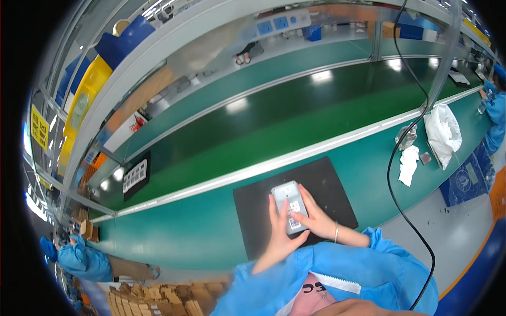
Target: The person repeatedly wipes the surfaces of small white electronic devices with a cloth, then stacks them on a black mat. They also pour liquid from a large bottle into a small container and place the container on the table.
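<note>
Between my two hands is a light grey rectangular handheld device (287, 190) with rounded corners and white printed labels on its upward side. My left hand (279, 231) grips its left edge, with fingers reaching along the side and onto the face. At the right edge, my right hand (318, 217) holds it too, its thumb lying across the labels. A black mat (329, 184) lies beneath the device and my hands on the green workbench (184, 231). The device's underside is hidden.
Beyond a pale rail runs a green conveyor belt (221, 137) carrying a black tray (136, 179) at left. A black cable (392, 158) hangs down at right, near a white plastic bag (443, 134) and white paper (408, 166). Co-workers in blue (84, 260) are at both ends.
</note>
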### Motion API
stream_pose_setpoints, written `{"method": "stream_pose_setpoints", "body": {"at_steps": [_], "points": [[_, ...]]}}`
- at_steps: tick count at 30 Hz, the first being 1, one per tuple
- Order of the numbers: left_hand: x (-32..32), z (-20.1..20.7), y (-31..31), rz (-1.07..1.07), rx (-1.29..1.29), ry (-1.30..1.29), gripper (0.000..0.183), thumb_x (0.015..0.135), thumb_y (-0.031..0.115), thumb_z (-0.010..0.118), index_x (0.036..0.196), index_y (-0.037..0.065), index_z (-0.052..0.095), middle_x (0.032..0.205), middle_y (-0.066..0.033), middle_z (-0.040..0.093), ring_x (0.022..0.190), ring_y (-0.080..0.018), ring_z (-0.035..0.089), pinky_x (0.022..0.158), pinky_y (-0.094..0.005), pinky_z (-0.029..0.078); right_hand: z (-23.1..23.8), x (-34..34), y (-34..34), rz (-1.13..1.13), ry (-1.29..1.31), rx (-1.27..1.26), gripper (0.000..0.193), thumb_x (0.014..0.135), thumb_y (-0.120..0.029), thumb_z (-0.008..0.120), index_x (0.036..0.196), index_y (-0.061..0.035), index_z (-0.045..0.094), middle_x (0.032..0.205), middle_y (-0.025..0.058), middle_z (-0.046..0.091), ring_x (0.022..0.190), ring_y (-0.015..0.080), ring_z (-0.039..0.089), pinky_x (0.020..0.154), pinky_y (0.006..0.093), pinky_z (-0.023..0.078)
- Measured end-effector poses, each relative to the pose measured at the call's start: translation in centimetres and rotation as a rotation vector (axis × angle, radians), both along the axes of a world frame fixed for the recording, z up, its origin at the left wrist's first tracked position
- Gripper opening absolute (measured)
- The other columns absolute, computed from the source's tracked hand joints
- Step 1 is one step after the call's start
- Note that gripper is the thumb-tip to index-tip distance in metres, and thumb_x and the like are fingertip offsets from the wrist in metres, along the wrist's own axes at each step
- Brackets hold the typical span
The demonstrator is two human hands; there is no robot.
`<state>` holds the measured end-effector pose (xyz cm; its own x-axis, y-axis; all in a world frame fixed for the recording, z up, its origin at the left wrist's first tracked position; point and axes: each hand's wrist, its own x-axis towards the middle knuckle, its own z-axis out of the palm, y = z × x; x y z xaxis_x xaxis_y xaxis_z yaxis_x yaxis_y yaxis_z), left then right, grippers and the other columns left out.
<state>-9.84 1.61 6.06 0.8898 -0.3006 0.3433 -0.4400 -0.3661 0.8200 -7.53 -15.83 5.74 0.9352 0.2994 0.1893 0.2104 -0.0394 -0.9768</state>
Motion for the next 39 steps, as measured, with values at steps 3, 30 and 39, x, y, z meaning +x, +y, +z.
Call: {"method": "stream_pose_setpoints", "body": {"at_steps": [3, 30, 39], "points": [[1.4, 0.3, 2.6, 0.003, -0.097, 0.16, 0.097, 0.097, 0.041, 0.061, 0.165, 0.001, 0.006, 0.17, -0.0296, 0.004, 0.158, -0.0443, 0.012, 0.126, -0.0534, 0.014, 0.3, 1.2, -2.6, -0.023, 0.037, -0.224, 0.081, 0.099, -0.043, 0.064, 0.157, 0.0031, 0.033, 0.16, 0.0283, 0.035, 0.153, 0.0406, 0.03, 0.122, 0.0453, 0.032], [-0.8, -3.5, 1.5, -0.29, -0.124, -0.242, 0.149, 0.059, 0.047, 0.097, 0.166, 0.007, 0.002, 0.169, -0.0286, 0.007, 0.155, -0.0533, 0.012, 0.122, -0.0625, 0.026, -2.5, -3.5, -2.7, -0.034, -0.563, -0.38, 0.146, 0.06, -0.023, 0.101, 0.163, 0.0034, 0.002, 0.162, 0.0332, 0.03, 0.142, 0.0502, 0.044, 0.115, 0.0519, 0.042], [-0.7, -3.1, 1.5, -0.285, -0.148, -0.207, 0.155, 0.057, 0.05, 0.098, 0.165, 0.005, -0.004, 0.169, -0.0301, 0.005, 0.155, -0.0535, 0.011, 0.124, -0.0622, 0.021, -2.6, -3.1, -2.2, -0.064, -0.586, -0.44, 0.131, 0.069, -0.016, 0.094, 0.163, 0.002, 0.005, 0.158, 0.0329, 0.035, 0.135, 0.0509, 0.05, 0.108, 0.0508, 0.049]]}}
